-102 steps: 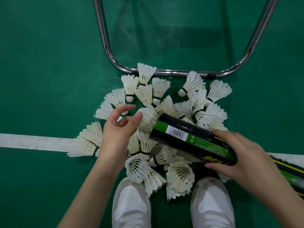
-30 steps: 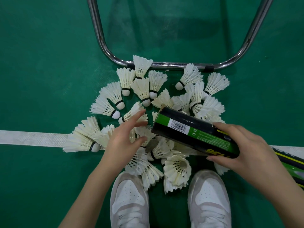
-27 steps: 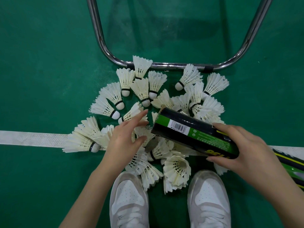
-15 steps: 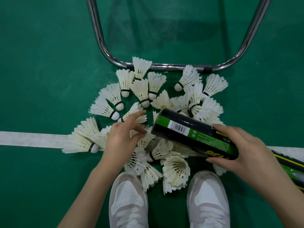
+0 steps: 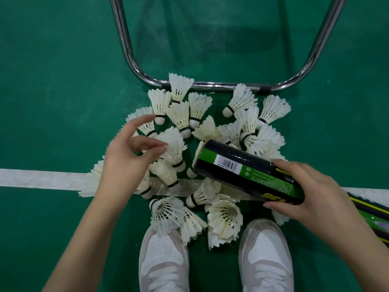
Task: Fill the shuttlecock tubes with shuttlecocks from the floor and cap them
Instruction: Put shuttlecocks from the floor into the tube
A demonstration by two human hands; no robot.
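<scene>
While right hand (image 5: 311, 199) fingers grasp barcode-labelled tube (image 5: 242, 171) (green print unreadable), left hand (image 5: 126, 163) hovers released.

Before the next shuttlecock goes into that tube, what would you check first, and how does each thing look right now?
1. Tube held firmly: ok, right hand grips its near end.
2. Tube mouth faces the pile: ok, but whether it is open cannot be told.
3. Left hand has a shuttlecock: not ok, fingers only touch the feathers of one shuttlecock.
4. Shuttlecocks within reach: ok, the pile lies just ahead of the shoes.
5. Room left in the tube: cannot tell.
6. Cap at hand: cannot tell, none seen.
</scene>
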